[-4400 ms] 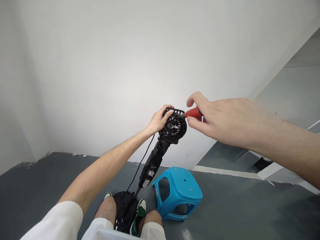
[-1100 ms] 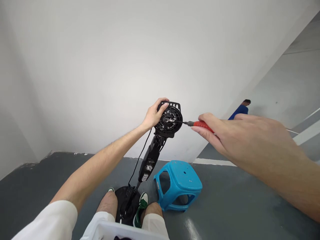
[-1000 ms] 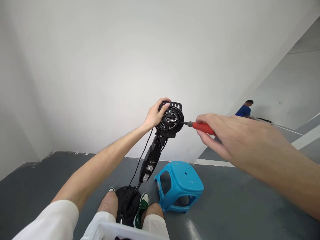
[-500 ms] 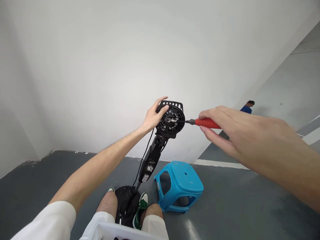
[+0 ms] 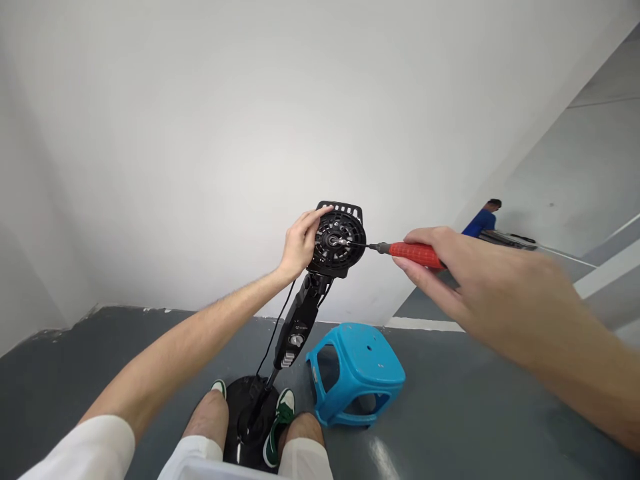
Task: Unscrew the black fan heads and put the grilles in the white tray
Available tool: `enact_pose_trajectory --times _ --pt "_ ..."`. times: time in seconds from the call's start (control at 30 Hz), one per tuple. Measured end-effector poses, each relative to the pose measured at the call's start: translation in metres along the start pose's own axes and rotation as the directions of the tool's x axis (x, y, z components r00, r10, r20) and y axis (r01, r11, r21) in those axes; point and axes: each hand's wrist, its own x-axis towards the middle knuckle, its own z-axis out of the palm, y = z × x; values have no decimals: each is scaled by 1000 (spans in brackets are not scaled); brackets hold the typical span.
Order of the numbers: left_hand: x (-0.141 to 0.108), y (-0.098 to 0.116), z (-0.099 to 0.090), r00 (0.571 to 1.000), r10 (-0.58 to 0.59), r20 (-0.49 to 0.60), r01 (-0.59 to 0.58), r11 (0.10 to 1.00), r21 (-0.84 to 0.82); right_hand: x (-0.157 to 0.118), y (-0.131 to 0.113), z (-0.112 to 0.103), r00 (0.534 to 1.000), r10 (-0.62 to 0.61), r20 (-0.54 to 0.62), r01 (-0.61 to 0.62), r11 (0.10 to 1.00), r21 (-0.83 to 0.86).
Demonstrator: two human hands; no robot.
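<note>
A black fan head (image 5: 341, 257) with a round slotted housing tops a black stand (image 5: 297, 327) that rises from a round base (image 5: 253, 437) between the feet. My left hand (image 5: 300, 243) grips the left side of the fan head, fingers over its upper edge. In my right hand (image 5: 465, 273) is a screwdriver with a red handle (image 5: 415, 253), held between thumb and fingers. Its thin shaft points left, and the tip is at the metal part by the housing's centre; exact contact is too small to tell.
A blue plastic stool (image 5: 373, 357) stands on the grey floor right of the stand. A white wall (image 5: 225, 133) rises behind the fan. Part of a white container (image 5: 215, 469) shows at the bottom edge. A person in blue (image 5: 481, 222) is far off at right.
My left hand has shifted its fingers on the fan head, the thumb no longer lying across the front. The view has moved slightly, and more of the distant person shows.
</note>
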Motion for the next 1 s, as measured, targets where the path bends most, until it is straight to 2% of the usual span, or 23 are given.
enact_pose_trajectory --times 0.13,0.23,0.3,0.37,0.47,0.53,0.63,0.7,0.87,1.0 --pt "-4 5 4 997 -11 -74 11 1000 4 4 0 -3 996 -13 -84 10 999 -35" --pt "0 3 5 1000 -5 -4 5 1000 9 3 -2 -4 997 -26 -69 8 969 -248" --pt "3 0 6 1000 -15 -17 16 1000 24 -2 -3 -2 998 -40 -52 18 931 -365" --pt "5 -4 7 998 -21 -66 23 999 31 -7 -3 1 999 -15 -45 0 950 -314" --pt "4 -5 10 997 -15 -74 17 999 27 -9 0 5 998 61 1 -60 995 -84" --pt "3 -5 11 998 -18 -61 20 999 32 -7 5 5 997 70 31 -65 988 -143" --pt "2 -3 12 998 -24 -66 26 999 37 -6 12 6 997 57 55 -31 921 -387" --pt "2 -3 12 997 -20 -72 22 999 31 -9 14 8 996 69 51 -45 928 -370" --pt "3 -7 11 997 16 -73 -17 1000 -18 -19 10 16 988 156 -7 -155 970 -187" --pt "4 -9 11 995 57 -87 -61 998 -35 -23 15 19 981 190 27 -180 960 -212"
